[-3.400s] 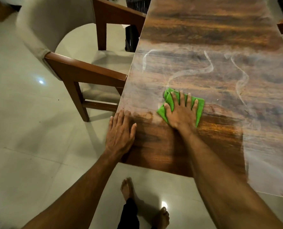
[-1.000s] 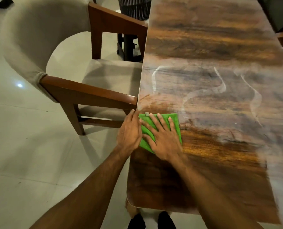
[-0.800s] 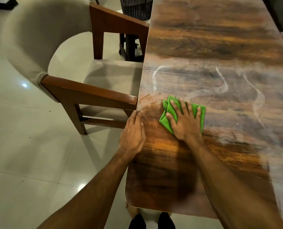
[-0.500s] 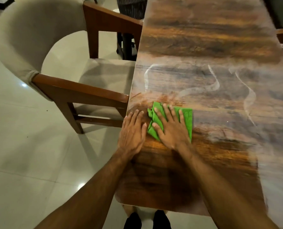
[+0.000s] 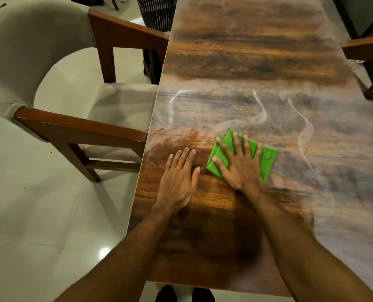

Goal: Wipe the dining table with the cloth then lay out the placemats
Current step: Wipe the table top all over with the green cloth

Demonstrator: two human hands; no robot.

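A folded green cloth (image 5: 266, 161) lies on the long wooden dining table (image 5: 257, 62), near its left side. My right hand (image 5: 239, 164) presses flat on the cloth with fingers spread. Just to its left, my left hand (image 5: 179, 177) rests flat on the bare wood by the table's left edge. The wood around and below my hands looks dark and clean. Farther up and to the right the top is hazy, with pale curved streaks (image 5: 255, 118). No placemats are in view.
A beige upholstered chair (image 5: 33, 62) with wooden arms stands against the table's left edge. Another chair's wooden arm (image 5: 364, 49) shows at the right edge. A dark striped bin (image 5: 157, 12) sits on the tiled floor beyond the table's left side.
My right hand has slid the cloth back to the right, away from my left hand, after sweeping left to the table edge and back. My left hand stays flat on the table.
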